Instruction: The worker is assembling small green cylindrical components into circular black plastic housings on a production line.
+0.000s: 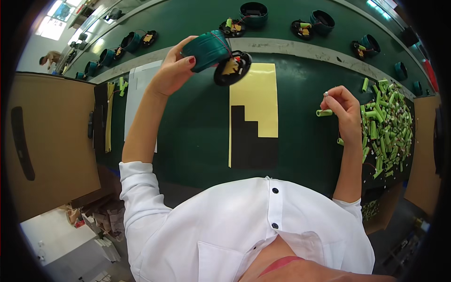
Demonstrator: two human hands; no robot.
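My left hand (171, 73) is wrapped round a teal round plastic housing (206, 50), raised above the far left part of the green table. A black round base (239, 75) with a tan board hangs from the housing by thin wires. At the right, the fingers of my right hand (346, 113) pinch a small white plug (326, 94). Just below those fingers is a green cylindrical battery (324, 113), seemingly on the plug's lead; the wire itself is too fine to make out.
A big pile of green batteries (385, 122) with wires lies at the right. Yellow sheet (260, 94) and black stepped sheet (253, 150) lie mid-table. Beyond a pale ledge (291, 48), more teal housings (253, 15) stand on a green belt. Cardboard boxes (56, 145) flank the table.
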